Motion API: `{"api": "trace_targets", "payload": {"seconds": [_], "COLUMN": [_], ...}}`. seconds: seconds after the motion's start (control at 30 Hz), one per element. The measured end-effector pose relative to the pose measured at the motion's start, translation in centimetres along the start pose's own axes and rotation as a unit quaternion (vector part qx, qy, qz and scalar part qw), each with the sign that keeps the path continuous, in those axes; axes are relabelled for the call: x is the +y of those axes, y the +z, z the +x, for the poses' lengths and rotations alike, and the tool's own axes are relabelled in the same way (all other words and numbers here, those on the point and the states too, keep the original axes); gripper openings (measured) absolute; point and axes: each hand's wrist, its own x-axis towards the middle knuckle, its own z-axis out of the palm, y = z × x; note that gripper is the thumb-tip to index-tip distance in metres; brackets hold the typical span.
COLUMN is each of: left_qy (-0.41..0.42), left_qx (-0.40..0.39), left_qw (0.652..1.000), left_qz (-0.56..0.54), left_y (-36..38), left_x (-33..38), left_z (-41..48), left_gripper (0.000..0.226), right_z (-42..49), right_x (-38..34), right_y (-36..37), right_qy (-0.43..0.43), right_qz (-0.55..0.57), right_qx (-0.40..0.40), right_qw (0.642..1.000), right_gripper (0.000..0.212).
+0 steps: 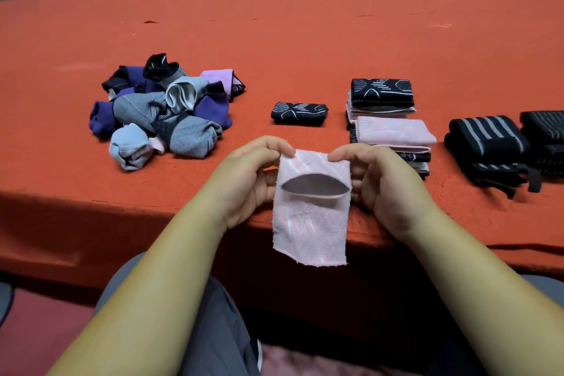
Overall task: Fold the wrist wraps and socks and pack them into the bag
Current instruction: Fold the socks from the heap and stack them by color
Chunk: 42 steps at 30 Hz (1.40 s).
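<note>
Bare forearms frame a pale pink knitted sock, hung by its top corners just before the edge of the orange cloth-covered table. The left hand and right hand each hold it in a pinch grip, likely squaring it for folding. A heap of bundled purple and grey socks waits left, and a stack of folded pink and black socks sits right.
</note>
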Motion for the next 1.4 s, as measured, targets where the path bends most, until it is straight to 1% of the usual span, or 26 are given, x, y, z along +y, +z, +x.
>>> {"api": "trace_targets", "payload": {"seconds": [0.07,0.13,0.17,0.23,0.27,0.3,0.37,0.43,0.47,0.53,0.57,0.63,0.7,0.73,0.8,0.87,0.97,1.07,1.17,1.27,1.33,1.4], "left_qy": [-0.004,-0.006,-0.005,-0.011,-0.017,-0.022,-0.025,-0.009,0.005,0.038,0.051,0.064,0.053,0.034,-0.011,-0.026,0.008,0.033,0.031,0.007,-0.022,-0.053], "left_qx": [-0.003,-0.016,-0.022,-0.023,-0.014,-0.006,0.007,0.015,0.022,0.042,0.052,0.064,0.062,0.052,0.017,-0.006,0.014,0.024,0.018,0.003,-0.011,-0.037], "left_qw": [1.0,1.0,0.999,0.997,0.997,0.997,0.996,0.997,0.997,0.997,0.996,0.993,0.992,0.991,0.986,0.982,0.989,0.995,0.998,1.0,1.0,0.998], "left_qz": [0.012,0.027,0.038,0.068,0.077,0.08,0.081,0.075,0.067,0.059,0.06,0.071,0.099,0.117,0.165,0.187,0.144,0.092,0.043,-0.007,-0.011,0.01], "left_y": [-0.1,-0.2,-0.4,-0.8,-0.9,-0.8,-0.7,-0.5,-0.5,-0.4,-0.3,-0.1,-0.1,-0.2,-0.4,-0.6,-0.7,-0.8,-0.7,-0.9,-1.3,-1.7], "left_x": [0.0,-0.2,-0.3,-0.8,-0.9,-0.9,-1.0,-1.0,-1.0,-0.7,-0.6,-0.5,-0.5,-0.4,-0.5,-0.6,-0.9,-1.2,-1.1,-0.7,-0.5,-0.4], "left_z": [0.1,0.1,0.1,0.2,0.2,0.1,0.1,0.0,0.1,0.1,0.0,0.0,-0.1,-0.2,-0.4,-0.4,-0.2,0.1,0.1,0.0,0.2,0.2], "left_gripper": [0.025,0.01,0.017,0.04,0.048,0.049,0.04,0.033,0.032,0.032,0.032,0.031,0.021,0.019,0.03,0.031,0.023,0.028,0.034,0.036,0.038,0.038], "right_z": [-0.1,-0.2,-0.3,-0.3,-0.3,-0.4,-0.4,-0.5,-0.6,-0.9,-1.1,-1.2,-1.3,-1.3,-1.3,-1.1,-1.0,-1.0,-1.0,-0.9,-1.0,-1.0], "right_x": [0.1,0.6,0.9,1.4,1.4,1.3,1.3,1.0,0.8,0.3,0.2,0.4,0.3,0.3,0.4,0.6,0.7,0.6,0.4,0.4,0.2,0.1], "right_y": [-0.1,-0.1,0.0,0.0,0.1,0.1,0.2,0.5,0.6,0.6,0.6,0.4,0.7,0.8,1.0,0.9,0.9,0.8,0.9,1.2,1.2,1.0], "right_qy": [-0.014,-0.05,-0.063,-0.082,-0.09,-0.096,-0.098,-0.073,-0.056,-0.036,-0.037,-0.048,-0.052,-0.052,-0.055,-0.063,-0.067,-0.064,-0.045,-0.033,-0.026,-0.008], "right_qz": [-0.038,-0.087,-0.103,-0.11,-0.108,-0.111,-0.112,-0.09,-0.088,-0.131,-0.154,-0.175,-0.151,-0.128,-0.104,-0.097,-0.113,-0.13,-0.064,0.029,0.061,0.087], "right_qx": [-0.003,0.001,0.009,0.019,0.02,0.02,0.014,0.013,0.007,-0.017,-0.03,-0.039,-0.031,-0.03,-0.011,0.003,-0.004,-0.015,-0.023,-0.051,-0.042,-0.039], "right_qw": [0.999,0.995,0.993,0.99,0.99,0.989,0.989,0.993,0.995,0.991,0.987,0.983,0.987,0.99,0.993,0.993,0.991,0.989,0.997,0.998,0.997,0.995], "right_gripper": [0.025,0.012,0.013,0.024,0.027,0.03,0.042,0.051,0.047,0.028,0.019,0.012,0.015,0.019,0.024,0.024,0.025,0.03,0.04,0.041,0.041,0.044]}}
